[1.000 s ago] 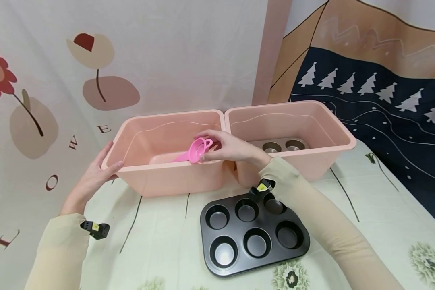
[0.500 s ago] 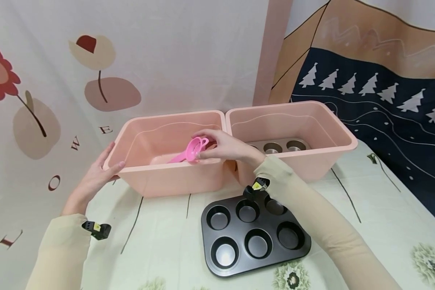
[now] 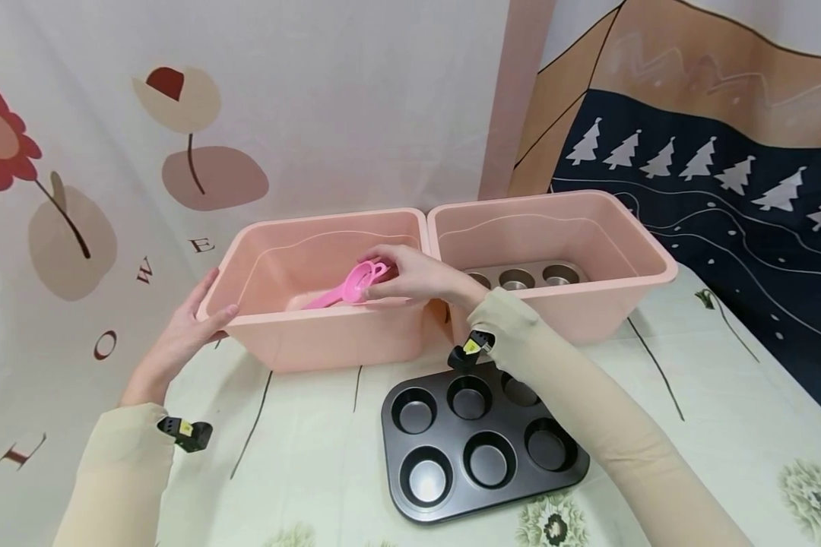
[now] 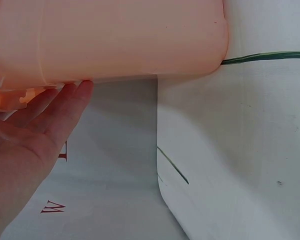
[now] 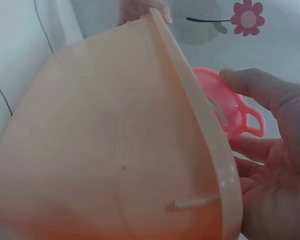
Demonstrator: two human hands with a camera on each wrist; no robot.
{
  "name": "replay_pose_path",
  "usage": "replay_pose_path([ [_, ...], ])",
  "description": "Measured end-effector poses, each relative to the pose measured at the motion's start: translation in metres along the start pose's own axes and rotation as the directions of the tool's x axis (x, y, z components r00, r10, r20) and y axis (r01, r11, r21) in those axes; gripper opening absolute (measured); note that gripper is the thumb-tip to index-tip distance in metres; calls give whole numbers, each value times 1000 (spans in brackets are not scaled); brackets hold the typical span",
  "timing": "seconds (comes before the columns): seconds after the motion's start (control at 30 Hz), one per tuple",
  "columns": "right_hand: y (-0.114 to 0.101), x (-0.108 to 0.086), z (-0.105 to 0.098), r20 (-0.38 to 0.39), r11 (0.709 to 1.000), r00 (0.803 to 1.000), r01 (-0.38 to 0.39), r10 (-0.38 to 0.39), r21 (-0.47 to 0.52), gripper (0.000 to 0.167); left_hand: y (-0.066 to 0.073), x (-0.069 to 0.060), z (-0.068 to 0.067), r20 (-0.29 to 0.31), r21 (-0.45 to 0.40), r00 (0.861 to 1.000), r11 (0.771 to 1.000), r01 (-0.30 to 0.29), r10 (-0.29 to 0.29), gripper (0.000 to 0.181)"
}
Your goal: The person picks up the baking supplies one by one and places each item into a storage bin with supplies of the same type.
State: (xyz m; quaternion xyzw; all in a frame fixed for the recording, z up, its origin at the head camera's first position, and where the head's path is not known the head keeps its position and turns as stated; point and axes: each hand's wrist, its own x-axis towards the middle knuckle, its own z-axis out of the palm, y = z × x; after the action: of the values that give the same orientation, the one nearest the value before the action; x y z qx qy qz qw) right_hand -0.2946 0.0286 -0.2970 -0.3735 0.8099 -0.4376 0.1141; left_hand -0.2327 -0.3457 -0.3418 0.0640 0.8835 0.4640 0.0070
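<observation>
One pink scoop [image 3: 359,282] is pinched by the right hand [image 3: 413,275] within a bin [image 3: 328,342], touched at nine o'clock by the left hand [image 3: 185,327] (fingers extended).

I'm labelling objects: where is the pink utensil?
Head view: the right hand holds the pink utensil at the opening of the left bin, right of its middle.

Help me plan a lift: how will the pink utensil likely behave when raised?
The pink utensil looks like thin plastic, so it is probably light and fairly stiff. Its long handle sticks out away from the right hand, so it may tip downward.
</observation>
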Motion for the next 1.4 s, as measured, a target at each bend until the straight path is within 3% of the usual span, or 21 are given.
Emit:
replay_pose_path([
  [0.4, 0, 9, 5, 26, 994, 999, -35, 38, -105, 48, 0, 1, 1, -6, -14, 1000, 1000, -9, 9, 78],
  [1.0, 1, 21, 13, 67, 991, 995, -67, 75, -117, 46, -1, 0, 2, -2, -51, 1000, 998, -31, 31, 77],
  [1.4, 1, 27, 21, 100, 984, 984, -134, 145, -114, 38, -1, 0, 1, -6, -11, 1000, 1000, -10, 10, 78],
])
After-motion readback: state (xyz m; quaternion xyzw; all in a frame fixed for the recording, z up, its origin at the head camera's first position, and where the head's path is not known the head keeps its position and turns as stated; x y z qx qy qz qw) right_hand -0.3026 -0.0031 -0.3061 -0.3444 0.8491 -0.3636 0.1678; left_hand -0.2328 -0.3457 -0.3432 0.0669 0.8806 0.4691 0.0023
